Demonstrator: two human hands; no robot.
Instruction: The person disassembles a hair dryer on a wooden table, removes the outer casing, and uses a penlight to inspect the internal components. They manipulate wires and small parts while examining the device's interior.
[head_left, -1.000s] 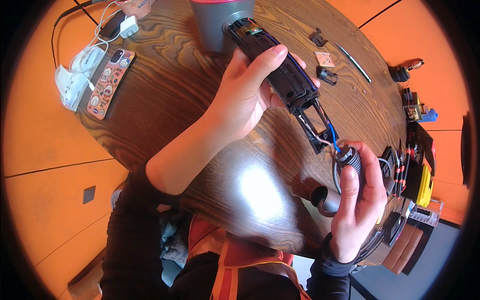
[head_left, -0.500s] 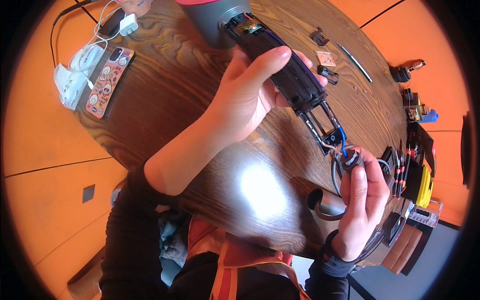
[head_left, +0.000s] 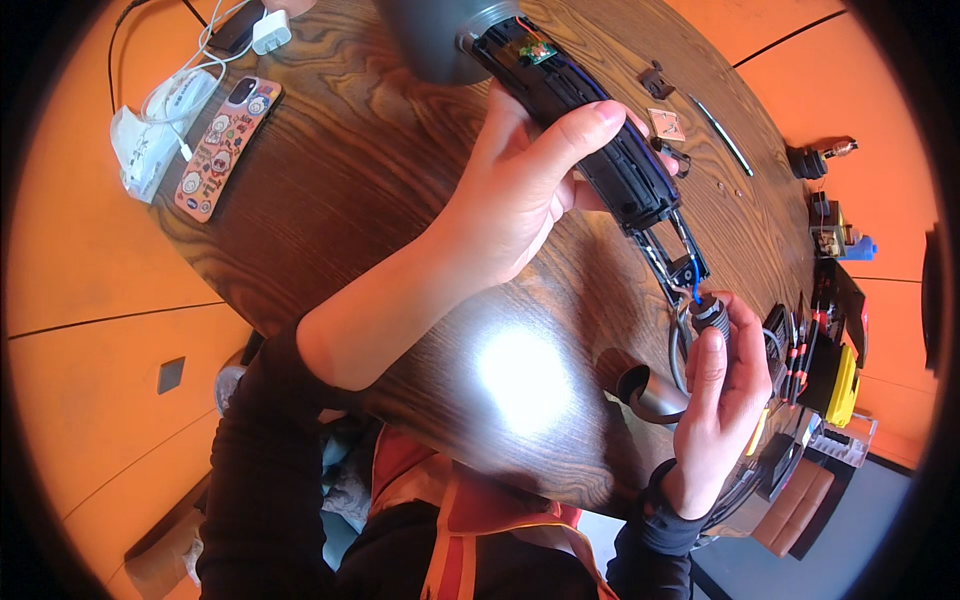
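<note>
My left hand (head_left: 520,190) is wrapped round the bared black handle core of a hair dryer (head_left: 625,180), thumb on top. Its grey head (head_left: 440,40) lies at the far end, partly cut off by the frame's top edge. A small green circuit board (head_left: 537,52) shows near the head. At the near end of the core is a narrow frame, where a blue wire (head_left: 697,280) and thinner wires run into a black ribbed cable sleeve (head_left: 710,314). My right hand (head_left: 725,385) pinches that sleeve between thumb and fingers. A grey hollow tube (head_left: 657,397) lies beside my right hand, and a grey cable loops past it.
On the wooden table (head_left: 330,170) at the far left are a sticker-patterned phone (head_left: 228,150), a plastic bag (head_left: 145,150) and a white charger (head_left: 271,33). Small black parts (head_left: 656,80), a pinkish square (head_left: 666,124) and a thin pen-like tool (head_left: 722,135) lie far right; several tools line the right edge.
The hair dryer and my left hand have shifted slightly right and down in the view. My right hand keeps its pinch on the cable sleeve, which now points more upright.
</note>
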